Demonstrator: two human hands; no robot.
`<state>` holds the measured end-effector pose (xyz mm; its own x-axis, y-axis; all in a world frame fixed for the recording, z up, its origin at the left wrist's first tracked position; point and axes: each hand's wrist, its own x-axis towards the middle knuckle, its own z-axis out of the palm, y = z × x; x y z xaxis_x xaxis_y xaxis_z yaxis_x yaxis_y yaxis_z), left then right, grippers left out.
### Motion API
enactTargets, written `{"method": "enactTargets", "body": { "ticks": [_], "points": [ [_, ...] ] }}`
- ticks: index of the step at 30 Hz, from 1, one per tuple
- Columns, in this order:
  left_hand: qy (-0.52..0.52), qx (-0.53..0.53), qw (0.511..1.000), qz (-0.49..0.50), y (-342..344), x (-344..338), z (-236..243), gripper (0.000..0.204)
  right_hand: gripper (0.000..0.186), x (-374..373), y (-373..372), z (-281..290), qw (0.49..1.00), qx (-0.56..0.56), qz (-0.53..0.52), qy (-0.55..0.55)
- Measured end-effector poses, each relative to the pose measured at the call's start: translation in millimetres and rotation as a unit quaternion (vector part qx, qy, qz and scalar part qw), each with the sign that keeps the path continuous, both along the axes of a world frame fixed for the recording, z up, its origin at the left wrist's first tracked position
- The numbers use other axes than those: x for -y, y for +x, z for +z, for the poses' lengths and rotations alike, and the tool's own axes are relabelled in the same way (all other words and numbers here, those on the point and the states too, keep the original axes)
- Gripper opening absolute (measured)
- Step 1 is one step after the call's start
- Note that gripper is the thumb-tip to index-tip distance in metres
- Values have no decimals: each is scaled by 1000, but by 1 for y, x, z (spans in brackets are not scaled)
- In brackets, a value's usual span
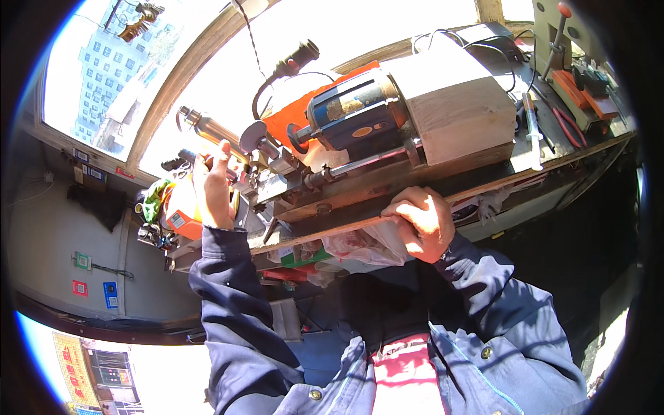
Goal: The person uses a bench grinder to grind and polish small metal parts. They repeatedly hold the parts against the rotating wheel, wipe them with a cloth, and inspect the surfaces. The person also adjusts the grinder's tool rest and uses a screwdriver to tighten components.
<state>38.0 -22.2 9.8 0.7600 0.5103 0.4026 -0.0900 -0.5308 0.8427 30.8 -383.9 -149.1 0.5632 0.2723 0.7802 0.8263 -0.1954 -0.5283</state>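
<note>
A small bench grinding machine with a dark blue electric motor [361, 113] stands along the workbench in front of me. A round wheel [299, 138] sits on the motor's shaft, and a grey disc [254, 135] is left of it. My left hand [216, 190] is raised at the machine's left end, thumb up and fingers curled. A dark handle-like piece [187, 156] meets its fingers; what lies inside the grip is hidden. My right hand [423, 223] is closed loosely, resting against the bench's front edge [366, 220] below the motor, with nothing visible in it.
A pale wooden block [462, 114] stands right of the motor. Farther right lie a syringe [532, 130], red-handled pliers [571, 127] and a red-knobbed lever [559, 34]. An orange box [184, 216] is at the left. Plastic bags [366, 245] hang under the bench.
</note>
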Motion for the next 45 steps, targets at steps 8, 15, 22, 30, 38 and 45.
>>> {"method": "enactTargets", "body": {
  "ticks": [8,15,22,30,38,45],
  "points": [
    [-93,33,981,-168,-5,2,11,28,21,2,0,1,1000,-6,3,-5],
    [-40,86,994,-48,-15,15,-1,25,21,1,2,-2,1000,3,9,1],
    [-224,45,935,-272,-18,-12,5,26,20,2,1,-1,1000,2,3,1],
    [-209,64,945,-243,-16,-25,-5,35,23,-1,1,-3,1000,4,6,14],
    [-115,95,985,-87,-5,-2,-9,28,23,1,-1,1,1000,0,-2,12],
    [-128,21,985,-115,5,-15,0,20,19,-2,2,-2,1000,1,4,15]
  ]
}}
